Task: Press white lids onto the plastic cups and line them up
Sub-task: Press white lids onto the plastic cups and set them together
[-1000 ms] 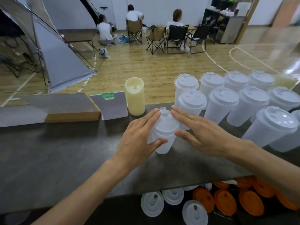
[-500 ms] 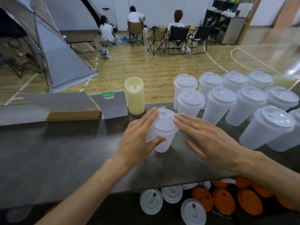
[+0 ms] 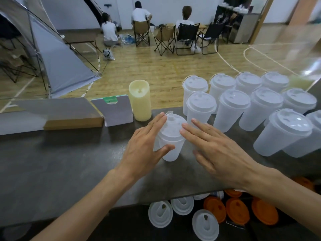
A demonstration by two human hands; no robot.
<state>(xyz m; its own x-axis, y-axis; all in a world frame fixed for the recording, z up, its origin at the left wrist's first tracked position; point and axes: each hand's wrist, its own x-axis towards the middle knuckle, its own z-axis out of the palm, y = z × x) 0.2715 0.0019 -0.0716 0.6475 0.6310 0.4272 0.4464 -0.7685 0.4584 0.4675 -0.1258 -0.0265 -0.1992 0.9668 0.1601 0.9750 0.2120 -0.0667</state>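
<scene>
A translucent plastic cup (image 3: 171, 153) stands on the dark counter (image 3: 69, 162) with a white lid (image 3: 172, 125) on top. My left hand (image 3: 144, 146) holds it: the fingers lie over the lid's left side and the thumb crosses the cup wall below the rim. My right hand (image 3: 217, 148) is flat, its straight fingertips touching the lid's right edge. To the right, several lidded cups (image 3: 231, 108) stand in two rows. Two more lidded cups (image 3: 284, 133) stand at the far right.
A pale yellow cylinder (image 3: 140, 100), a grey card stand (image 3: 114, 110) and a flat cardboard box (image 3: 69, 115) stand along the counter's far edge. On a lower surface under the near edge lie loose white lids (image 3: 160, 213) and orange lids (image 3: 238, 210). People sit on chairs far behind.
Both hands stay on the same cup. My right hand has slid slightly back, so only its fingertips meet the lid's right edge. The cup has not moved.
</scene>
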